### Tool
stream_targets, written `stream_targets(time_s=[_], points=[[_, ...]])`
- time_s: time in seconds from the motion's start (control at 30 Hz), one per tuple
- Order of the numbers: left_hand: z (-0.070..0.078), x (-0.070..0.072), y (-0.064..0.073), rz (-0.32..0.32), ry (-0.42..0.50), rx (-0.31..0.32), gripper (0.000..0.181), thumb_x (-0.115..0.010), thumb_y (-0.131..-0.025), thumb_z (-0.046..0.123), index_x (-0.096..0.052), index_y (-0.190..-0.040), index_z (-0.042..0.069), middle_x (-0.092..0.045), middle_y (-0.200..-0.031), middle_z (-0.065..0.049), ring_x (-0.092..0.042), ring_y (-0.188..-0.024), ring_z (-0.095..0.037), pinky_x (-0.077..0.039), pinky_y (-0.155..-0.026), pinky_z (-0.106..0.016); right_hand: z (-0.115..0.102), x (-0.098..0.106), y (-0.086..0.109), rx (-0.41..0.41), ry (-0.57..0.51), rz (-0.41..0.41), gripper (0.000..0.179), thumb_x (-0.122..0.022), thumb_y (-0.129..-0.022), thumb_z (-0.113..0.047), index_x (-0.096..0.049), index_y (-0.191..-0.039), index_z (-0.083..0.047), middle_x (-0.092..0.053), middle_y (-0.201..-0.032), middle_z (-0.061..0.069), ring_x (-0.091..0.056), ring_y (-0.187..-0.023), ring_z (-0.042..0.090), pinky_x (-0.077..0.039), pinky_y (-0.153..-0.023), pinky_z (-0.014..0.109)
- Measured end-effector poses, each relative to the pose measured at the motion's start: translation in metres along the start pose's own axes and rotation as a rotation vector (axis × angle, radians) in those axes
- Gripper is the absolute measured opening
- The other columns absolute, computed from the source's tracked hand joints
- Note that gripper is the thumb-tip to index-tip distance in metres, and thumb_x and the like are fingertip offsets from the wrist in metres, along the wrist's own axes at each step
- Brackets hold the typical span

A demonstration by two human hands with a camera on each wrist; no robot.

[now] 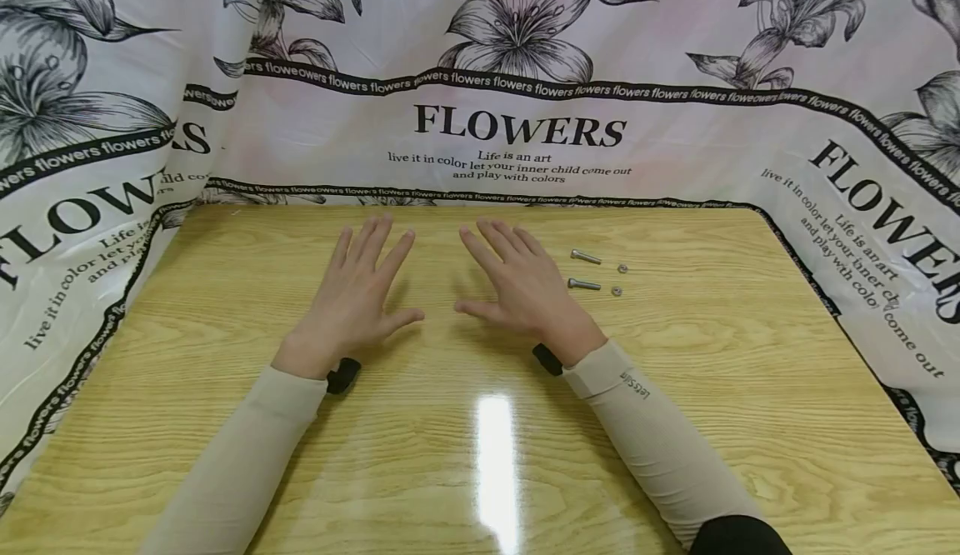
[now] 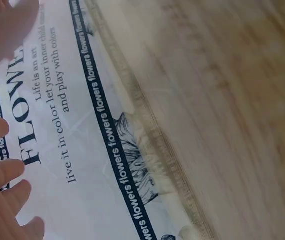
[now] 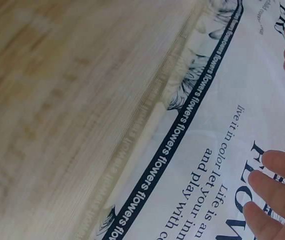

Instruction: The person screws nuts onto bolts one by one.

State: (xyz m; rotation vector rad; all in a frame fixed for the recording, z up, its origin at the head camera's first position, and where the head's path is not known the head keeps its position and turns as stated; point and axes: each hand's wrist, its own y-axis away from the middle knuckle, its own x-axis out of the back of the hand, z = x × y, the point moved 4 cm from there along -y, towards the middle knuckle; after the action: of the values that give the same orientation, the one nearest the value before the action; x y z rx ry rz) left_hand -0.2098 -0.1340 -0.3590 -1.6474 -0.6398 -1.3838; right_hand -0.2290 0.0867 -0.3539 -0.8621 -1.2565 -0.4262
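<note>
Beyond the right hand (image 1: 525,288) and along both sides, a white curtain (image 1: 315,138) with black flower drawings and printed words, its dark-banded border following the wood's far, left and right edges. Below and around the right hand, a pale, grained desk (image 1: 735,355): far edge near the fingertips, right edge slanting outward well apart from the right hand, left edge farther off still. Wide stretches of wood to the right of the right hand and toward the body — ample room there, much less toward the curtain.

Well left of the right hand, a beige left sleeve (image 1: 247,455); behind the right hand, a matching right sleeve (image 1: 660,447) with small dark lettering near the cuff. Between the forearms, nearer the body than the right hand, a long white glare (image 1: 497,463).

Left of the right hand, across a gap of wood, the left hand (image 1: 358,288), fingers straight and fanned, thumb stretched inward. Right hand likewise spread, back uppermost; contact with the wood hard to tell for either.

On each wrist's inner side, a black device (image 1: 344,376), partly hidden.

Just right of the right hand, two silvery bolts lying roughly parallel, heads toward it: farther bolt (image 1: 586,257) and nearer bolt (image 1: 584,285). Past the shank ends — apart from both — farther nut (image 1: 623,269) and nearer nut (image 1: 617,292).
</note>
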Motion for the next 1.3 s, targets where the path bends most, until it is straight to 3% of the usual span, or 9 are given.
stream_targets(time_s=[0.17, 0.33, 0.83, 1.3], points=[[0.002, 0.004, -0.001, 0.073, 0.071, -0.023, 0.087, -0.069, -0.082, 0.053, -0.032, -0.148, 0.010, -0.024, -0.152, -0.022, -0.021, -0.140, -0.038, -0.013, -0.114, -0.054, -0.003, 0.005, 0.000, 0.034, -0.025, 0.065, 0.079, -0.060, -0.087, -0.056, -0.035, -0.147, -0.011, -0.040, -0.146, 0.015, -0.036, -0.134, 0.033, -0.024, -0.113, 0.044], [0.005, 0.008, -0.001, 0.112, 0.110, -0.038, 0.077, -0.072, -0.083, 0.045, -0.040, -0.142, 0.007, -0.032, -0.147, -0.022, -0.030, -0.136, -0.038, -0.021, -0.112, -0.054, -0.004, 0.006, 0.000, 0.024, -0.035, 0.075, 0.072, -0.063, -0.088, -0.047, -0.038, -0.145, -0.009, -0.044, -0.142, 0.016, -0.039, -0.132, 0.032, -0.028, -0.111, 0.044], [0.016, 0.008, -0.002, 0.160, 0.145, -0.079, 0.071, -0.073, -0.083, 0.041, -0.046, -0.137, 0.004, -0.039, -0.143, -0.023, -0.039, -0.129, -0.039, -0.031, -0.107, -0.053, -0.006, 0.015, 0.003, 0.047, -0.079, 0.162, 0.053, -0.067, -0.088, -0.038, -0.055, -0.129, -0.006, -0.058, -0.123, 0.011, -0.053, -0.115, 0.027, -0.040, -0.101, 0.042], [0.024, 0.007, -0.004, 0.170, 0.188, -0.095, 0.067, -0.073, -0.084, 0.038, -0.048, -0.136, 0.004, -0.041, -0.141, -0.022, -0.042, -0.127, -0.038, -0.032, -0.107, -0.051, -0.003, 0.018, 0.011, 0.055, -0.076, 0.195, 0.047, -0.068, -0.088, -0.037, -0.059, -0.122, -0.006, -0.061, -0.115, 0.010, -0.057, -0.108, 0.027, -0.045, -0.095, 0.042]])
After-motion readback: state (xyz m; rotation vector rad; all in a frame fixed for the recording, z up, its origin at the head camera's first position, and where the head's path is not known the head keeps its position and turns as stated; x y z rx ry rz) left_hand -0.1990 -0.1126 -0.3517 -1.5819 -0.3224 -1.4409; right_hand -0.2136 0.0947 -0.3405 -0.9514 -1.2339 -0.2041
